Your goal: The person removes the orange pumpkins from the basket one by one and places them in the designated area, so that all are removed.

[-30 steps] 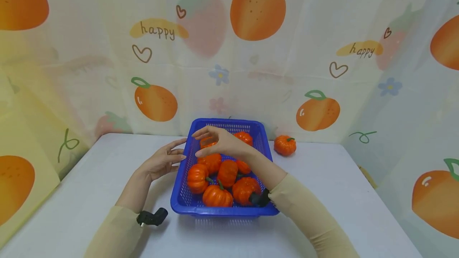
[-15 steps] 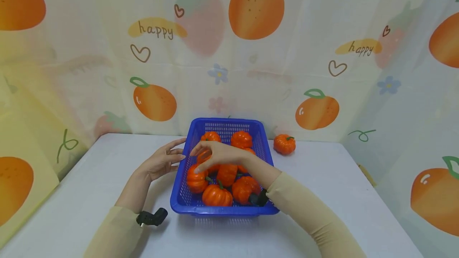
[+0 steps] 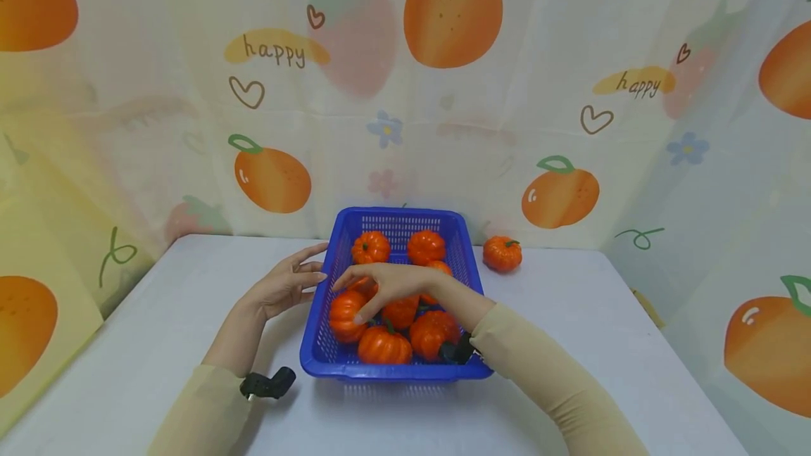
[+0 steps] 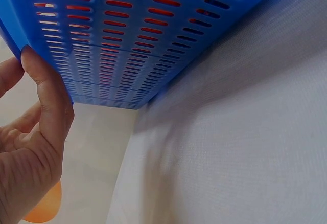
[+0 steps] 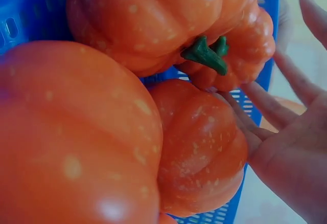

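Observation:
A blue plastic basket (image 3: pixel 395 371) holds several orange toy pumpkins with green stems. My right hand (image 3: pixel 399 279) reaches down over them from the right, its thumb at the pumpkin (image 3: pixel 345 322) on the basket's front left. In the right wrist view, the spread fingers (image 5: pixel 276 109) lie beside the ribbed pumpkins (image 5: pixel 204 147), partly hidden behind them. My left hand (image 3: pixel 288 283) stays at the basket's left side with fingers extended. The left wrist view shows a fingertip (image 4: pixel 30 55) against the slotted wall just under the rim.
One more pumpkin (image 3: pixel 503 255) lies on the white table (image 3: pixel 570 315), right of the basket near the back edge. Behind the table hangs a fruit-printed curtain (image 3: pixel 412 153). A black wrist camera (image 3: pixel 268 383) sits on the left wrist.
My right hand has lowered and come nearer along the basket, from above the back pumpkins to the front left one. The left hand and basket hold their place.

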